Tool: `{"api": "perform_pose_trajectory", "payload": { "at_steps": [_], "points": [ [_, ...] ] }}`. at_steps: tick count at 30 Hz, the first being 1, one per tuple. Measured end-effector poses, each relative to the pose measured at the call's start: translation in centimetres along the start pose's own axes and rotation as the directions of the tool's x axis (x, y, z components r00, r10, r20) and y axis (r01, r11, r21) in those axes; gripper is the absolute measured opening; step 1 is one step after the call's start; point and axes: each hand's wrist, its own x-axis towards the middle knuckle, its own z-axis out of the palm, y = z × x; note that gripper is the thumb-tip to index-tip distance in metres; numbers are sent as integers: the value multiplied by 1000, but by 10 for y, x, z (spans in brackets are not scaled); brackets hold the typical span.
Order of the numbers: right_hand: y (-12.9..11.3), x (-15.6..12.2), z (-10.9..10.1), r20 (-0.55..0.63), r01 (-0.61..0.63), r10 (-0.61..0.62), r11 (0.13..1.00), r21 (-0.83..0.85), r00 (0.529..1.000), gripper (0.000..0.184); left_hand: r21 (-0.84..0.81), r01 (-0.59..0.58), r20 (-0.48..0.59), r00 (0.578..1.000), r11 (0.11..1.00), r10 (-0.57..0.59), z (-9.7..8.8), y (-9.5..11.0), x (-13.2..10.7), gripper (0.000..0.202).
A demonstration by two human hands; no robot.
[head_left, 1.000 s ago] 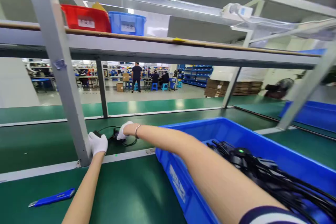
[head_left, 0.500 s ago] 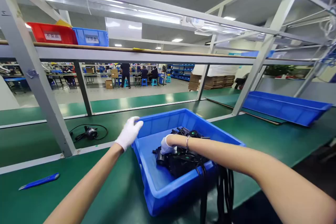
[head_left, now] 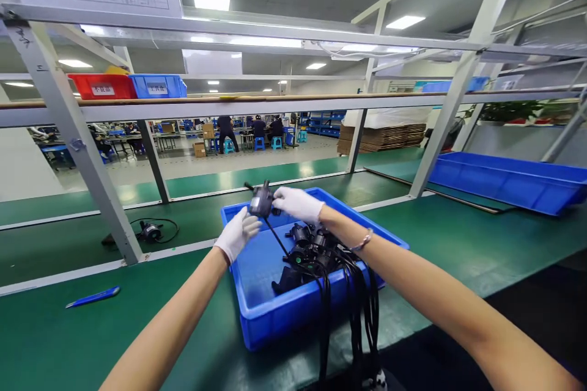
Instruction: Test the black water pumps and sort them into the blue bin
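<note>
Head view: the blue plastic bin [head_left: 275, 311] on the green bench mat [head_left: 192, 330] serves as the landmark. Black cables [head_left: 355, 311] spill over the bin's near rim and hang down off the bench edge. Inside the bin, toward its right half, lies a tangled heap of black corded devices [head_left: 307, 250]; its left half shows bare blue floor. Above the bin's far rim, both white-gloved hands meet on one small black corded device [head_left: 262, 200] lifted clear of the heap, its cord trailing back down into the bin. The left hand [head_left: 238, 233] has its fingers curled up against the device's lower side, and the right hand [head_left: 297, 203] closes over its right end from above; how tightly either grips cannot be told.

Left of the bin, a blue utility knife [head_left: 93, 297] lies flat on the mat. Beyond it, past a grey frame post [head_left: 73, 140], one more black device with a looped cord [head_left: 150, 231] sits alone on the belt, well apart from the bin. Judging from that, one unit is out, one is in hand, and the heap remains to be gone through.

Far right of the bin lies a long blue tray [head_left: 504, 180].
</note>
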Motion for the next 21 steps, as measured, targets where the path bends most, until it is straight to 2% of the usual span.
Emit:
{"api": "perform_pose_trajectory", "payload": {
  "at_steps": [1, 3, 5, 7, 9, 11, 14, 16, 17, 19, 20, 21],
  "points": [
    [-5, -6, -15, -17, 33, -32, 999, 39, 999, 26, -64, 37, 107, 994, 997, -29, 8, 6, -7, 58],
    [-15, -24, -39, -48, 119, -114, 986, 115, 992, 24, -165, 99, 300, 953, 981, -46, 24, 18, -22, 68],
    [-24, -46, -53, -74, 194, -184, 965, 178, 980, 20, -263, 135, 425, 905, 955, -12, 38, 29, -39, 71],
    [-32, -67, -60, -98, 239, -222, 942, 236, 970, 16, -355, 160, 486, 873, 921, 35, 48, 38, -57, 68],
    [-38, -85, -61, -142, 263, -230, 918, 296, 963, 17, -430, 170, 499, 863, 887, 77, 55, 48, -76, 63],
    [-44, -102, -55, -249, 290, -208, 886, 363, 946, 30, -473, 171, 493, 864, 864, 99, 60, 58, -97, 61],
    [-52, -138, -26, -391, 340, -151, 811, 477, 908, 53, -515, 194, 482, 871, 835, 95, 66, 70, -132, 53],
    [-56, -171, 8, -343, 350, -176, 756, 553, 923, 57, -551, 201, 429, 901, 810, 69, 66, 73, -155, 49],
    [-57, -190, 26, -270, 341, -219, 734, 587, 938, 56, -580, 197, 381, 923, 790, 48, 65, 73, -165, 49],
    [-56, -228, 62, -50, 262, -301, 723, 639, 952, 37, -665, 169, 257, 966, 727, 11, 58, 65, -182, 49],
    [-52, -245, 76, 76, 149, -261, 742, 654, 962, 25, -709, 158, 200, 980, 688, -19, 54, 58, -188, 48],
    [-47, -260, 88, 231, -57, -126, 757, 651, 965, 17, -747, 162, 157, 985, 645, -65, 50, 50, -192, 48]
  ]
}}
